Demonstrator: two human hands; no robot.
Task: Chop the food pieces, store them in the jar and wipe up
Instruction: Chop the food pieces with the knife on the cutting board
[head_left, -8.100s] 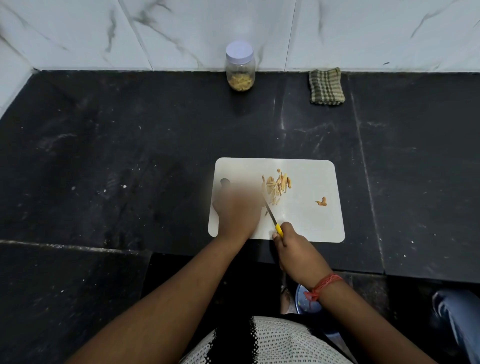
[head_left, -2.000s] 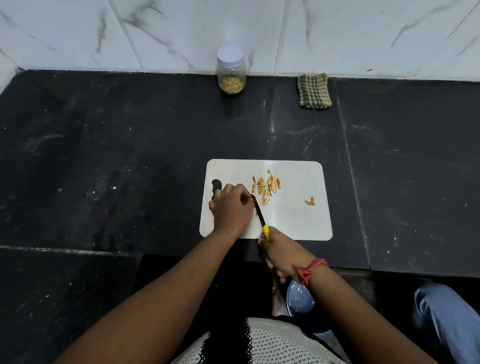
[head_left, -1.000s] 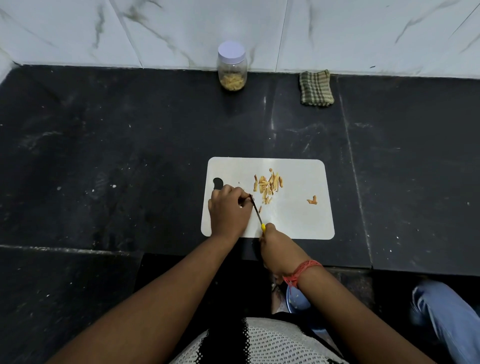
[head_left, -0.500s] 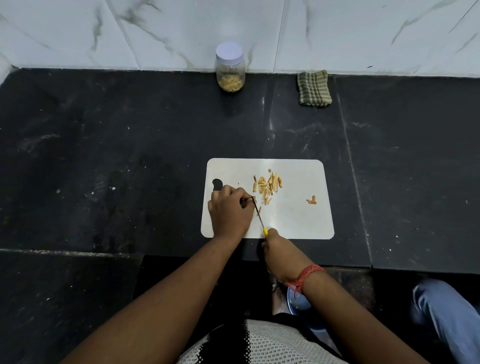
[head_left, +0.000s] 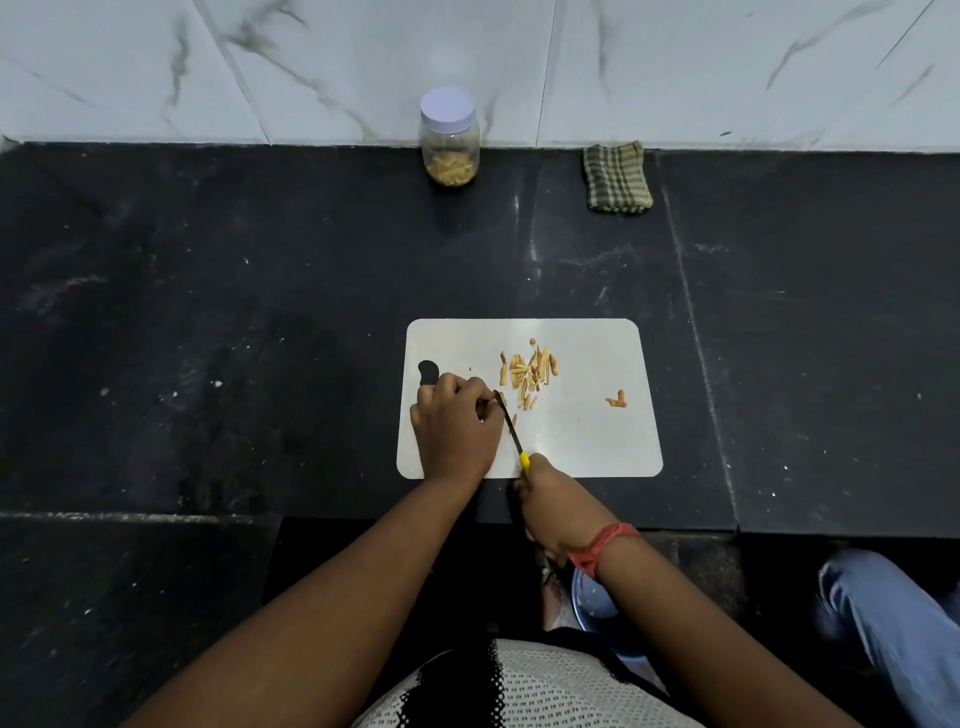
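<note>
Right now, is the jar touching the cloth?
Apart. The head view shows the jar and the cloth both by the wall, with bare black counter between them.

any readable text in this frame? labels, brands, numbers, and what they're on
None readable.
Jar: no label visible on its lid or on the side facing the camera.
Cutting board: plain white, no print.
Knife: no marking visible on the blade or the yellow handle.
Checked cloth: woven pattern only, no tag visible.
Marble wall: veins only, no signs.
</note>
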